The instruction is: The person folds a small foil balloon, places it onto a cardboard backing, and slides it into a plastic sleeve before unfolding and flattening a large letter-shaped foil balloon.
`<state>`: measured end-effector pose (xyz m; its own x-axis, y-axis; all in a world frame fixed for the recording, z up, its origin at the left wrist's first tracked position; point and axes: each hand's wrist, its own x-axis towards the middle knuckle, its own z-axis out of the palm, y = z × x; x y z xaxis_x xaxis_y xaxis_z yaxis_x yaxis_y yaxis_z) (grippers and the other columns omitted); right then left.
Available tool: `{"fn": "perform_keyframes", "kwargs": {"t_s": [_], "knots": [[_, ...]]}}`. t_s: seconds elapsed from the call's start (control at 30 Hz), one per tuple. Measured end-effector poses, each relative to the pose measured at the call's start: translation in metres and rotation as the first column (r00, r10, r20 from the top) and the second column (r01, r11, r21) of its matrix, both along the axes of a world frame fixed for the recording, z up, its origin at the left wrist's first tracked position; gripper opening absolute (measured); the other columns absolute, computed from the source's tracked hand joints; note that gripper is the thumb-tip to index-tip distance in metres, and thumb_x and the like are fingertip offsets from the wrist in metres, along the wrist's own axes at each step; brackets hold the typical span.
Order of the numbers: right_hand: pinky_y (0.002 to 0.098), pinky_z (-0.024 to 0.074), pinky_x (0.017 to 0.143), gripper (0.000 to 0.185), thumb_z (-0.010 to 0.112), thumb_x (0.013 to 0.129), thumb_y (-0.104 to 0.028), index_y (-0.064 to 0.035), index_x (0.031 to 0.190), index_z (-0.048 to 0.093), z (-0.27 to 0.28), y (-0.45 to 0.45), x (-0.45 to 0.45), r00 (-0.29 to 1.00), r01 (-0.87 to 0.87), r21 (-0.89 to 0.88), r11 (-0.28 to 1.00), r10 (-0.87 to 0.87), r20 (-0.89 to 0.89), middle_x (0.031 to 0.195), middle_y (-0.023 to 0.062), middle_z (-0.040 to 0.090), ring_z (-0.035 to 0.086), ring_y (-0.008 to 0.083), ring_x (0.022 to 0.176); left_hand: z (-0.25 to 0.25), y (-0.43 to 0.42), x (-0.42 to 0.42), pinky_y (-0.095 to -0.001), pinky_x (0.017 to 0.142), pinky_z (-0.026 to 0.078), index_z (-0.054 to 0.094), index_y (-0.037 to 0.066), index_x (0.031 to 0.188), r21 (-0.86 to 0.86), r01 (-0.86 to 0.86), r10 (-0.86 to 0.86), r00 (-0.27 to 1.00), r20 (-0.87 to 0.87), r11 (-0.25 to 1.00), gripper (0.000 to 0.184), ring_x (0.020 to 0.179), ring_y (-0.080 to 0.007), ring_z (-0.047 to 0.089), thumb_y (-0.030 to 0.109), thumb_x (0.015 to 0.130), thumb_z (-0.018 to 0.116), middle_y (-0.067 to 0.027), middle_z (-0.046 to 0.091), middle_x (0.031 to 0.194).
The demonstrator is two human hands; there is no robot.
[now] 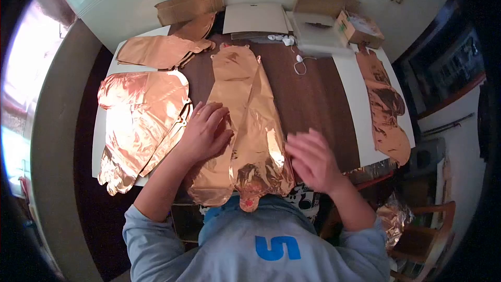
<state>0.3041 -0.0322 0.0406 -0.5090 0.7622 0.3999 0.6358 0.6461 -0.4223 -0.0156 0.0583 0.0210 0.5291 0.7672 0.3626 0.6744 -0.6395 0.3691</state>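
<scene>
A flat, uninflated rose-gold foil balloon [242, 99] lies lengthwise on the table in front of me, with small tabs at its far end. A lengthwise fold or overlapping edge runs down it, and its rounded near tip with a red mark hangs by my shirt. My left hand [206, 131] rests palm down on the balloon's left side, fingers stretched out. Just off its right edge is my right hand [313, 159], slightly blurred, fingers extended and nothing visible in them. Whether its fingertips touch the foil I cannot tell.
More foil balloons lie left: a shiny stack [151, 120] and a folded pile [156, 51]. Another foil piece [383, 104] is on the right. At the back are a pale flat box [253, 18], a white cable [299, 60] and a small carton [360, 28]. A wooden chair [422, 235] stands lower right.
</scene>
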Motion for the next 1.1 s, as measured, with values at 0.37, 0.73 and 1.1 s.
{"fn": "perform_keyframes", "kwargs": {"t_s": [0.37, 0.73, 1.1], "knots": [[0.0531, 0.018, 0.121, 0.065, 0.051, 0.1, -0.038, 0.0011, 0.15, 0.036, -0.036, 0.112, -0.034, 0.936, 0.061, -0.131, 0.99, -0.012, 0.351, 0.16, 0.0182, 0.028, 0.025, 0.0364, 0.149, -0.015, 0.007, 0.006, -0.056, 0.109, 0.036, 0.059, 0.003, 0.122, 0.029, 0.014, -0.015, 1.0, 0.007, 0.999, 0.05, 0.127, -0.038, 0.05, 0.028, 0.081, 0.072, -0.0172, 0.056, 0.129], [0.0522, 0.0115, 0.123, 0.077, 0.043, 0.101, -0.052, 0.0009, 0.154, 0.026, -0.031, 0.113, -0.027, 0.889, 0.016, -0.164, 0.986, 0.061, 0.453, 0.163, 0.0195, 0.019, 0.015, 0.0339, 0.152, -0.014, 0.009, 0.006, -0.055, 0.113, 0.033, 0.057, 0.0, 0.129, -0.012, 0.026, -0.026, 1.0, -0.016, 1.0, 0.053, 0.132, -0.0425, 0.046, 0.028, 0.086, 0.068, -0.0217, 0.055, 0.137], [0.0516, 0.0124, 0.123, 0.071, 0.044, 0.102, -0.044, 0.0003, 0.154, 0.026, -0.027, 0.121, -0.018, 0.942, -0.041, -0.241, 0.97, 0.117, 0.313, 0.163, 0.019, 0.021, 0.018, 0.0325, 0.152, -0.014, 0.01, 0.005, -0.0548, 0.112, 0.034, 0.057, 0.0, 0.129, 0.014, 0.03, -0.029, 0.999, -0.03, 0.999, 0.055, 0.131, -0.0398, 0.048, 0.031, 0.084, 0.068, -0.0193, 0.055, 0.137]]}}
